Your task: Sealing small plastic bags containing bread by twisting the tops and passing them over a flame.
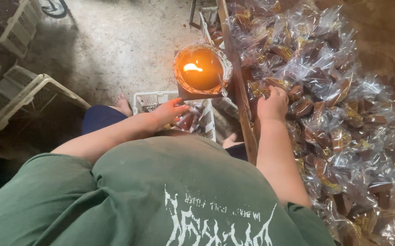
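The person is sitting over a lit wax lamp (202, 68), a round foil-lined bowl with a small flame, and appears to be working through a heap of clear plastic packets (334, 114) holding brown sweets, which is spreading across the surface to the right of a wooden plank (238, 91). The right hand (273, 104) is reaching into the near edge of that heap, palm down and fingers curled onto one packet (270, 83) lying just beside the plank; it seems to be closing on it, though a firm grip cannot be told from here. The left hand (169, 111) is hovering low, just below the lamp and above a white plastic crate (156, 98) (more packets seem to be lying inside it), fingers loosely bent with the thumb out, and whether it is holding anything cannot be told. Judging by the layout, the pick-up step is in hand, and bringing the packet's open end toward the flame would be calling for a light, steady touch. Both forearms are angling forward from the green shirt (161, 200), elbows kept close.
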